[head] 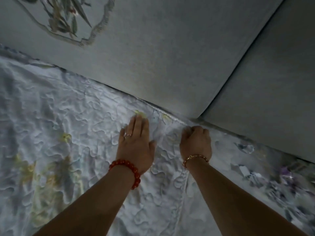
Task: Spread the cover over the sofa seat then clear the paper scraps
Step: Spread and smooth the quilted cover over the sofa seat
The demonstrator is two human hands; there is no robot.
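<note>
Cover (pixel 71 116) fabric, white and quilted with pale flowers, lies over the sofa seat and reaches the grey backrest (pixel 153 57) at 12 o'clock. The left hand (pixel 136 142) presses flat on it, fingers straight. At 3 o'clock from it, the right hand (pixel 196 142) is curled at the cover's back edge; whether it pinches cloth is unclear. Paper scraps (pixel 247 172) lie at 3 o'clock, blurred.

A grey fabric sofa (pixel 170 65) carries a white quilted cover (pixel 68 116) with pale yellow flower prints, spread wrinkled over its seat up to the backrest — crumpled white paper scraps (pixel 245 171) lie on the cover toward the right.
</note>
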